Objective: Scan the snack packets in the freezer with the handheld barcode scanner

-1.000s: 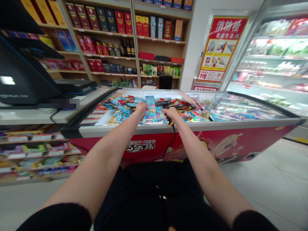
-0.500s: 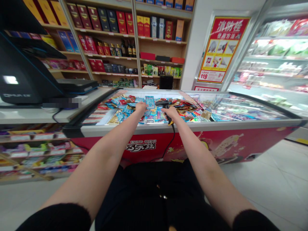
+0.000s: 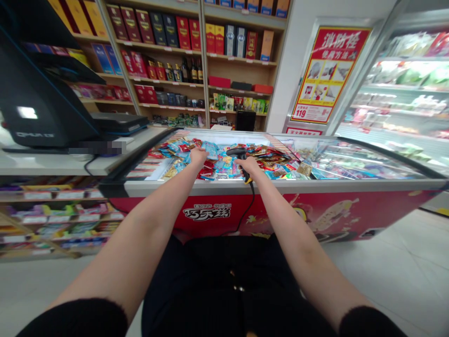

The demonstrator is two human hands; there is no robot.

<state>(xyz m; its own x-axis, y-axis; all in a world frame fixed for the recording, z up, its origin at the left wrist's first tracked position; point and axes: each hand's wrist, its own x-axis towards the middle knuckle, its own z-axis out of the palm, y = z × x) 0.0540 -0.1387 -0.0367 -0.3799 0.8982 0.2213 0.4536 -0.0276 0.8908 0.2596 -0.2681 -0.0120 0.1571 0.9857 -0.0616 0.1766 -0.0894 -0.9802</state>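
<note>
My left hand (image 3: 198, 156) is closed on the edge of a light-blue snack packet (image 3: 210, 150), held tilted above a heap of small packets. In my right hand (image 3: 248, 165) is a black barcode scanner (image 3: 237, 152), its handle wrapped by my fingers and its head turned left toward the packet. The scanner's dark cable (image 3: 247, 210) hangs over the front of the freezer. Under both hands, red, blue and gold packets (image 3: 273, 154) lie piled on the glass top. Small print on the packet is too fine to read.
A red-fronted chest freezer (image 3: 224, 187) spans the space before me. To the left stand a counter (image 3: 52, 164) and a dark checkout machine (image 3: 42, 107). Shelves of boxes and bottles (image 3: 168, 37) line the back, and a lit display fridge (image 3: 410, 93) stands right.
My left hand has moved left with the light-blue packet, which has gone from upright to tilted. The scanner stays nearly in place. The whole view has shifted slightly.
</note>
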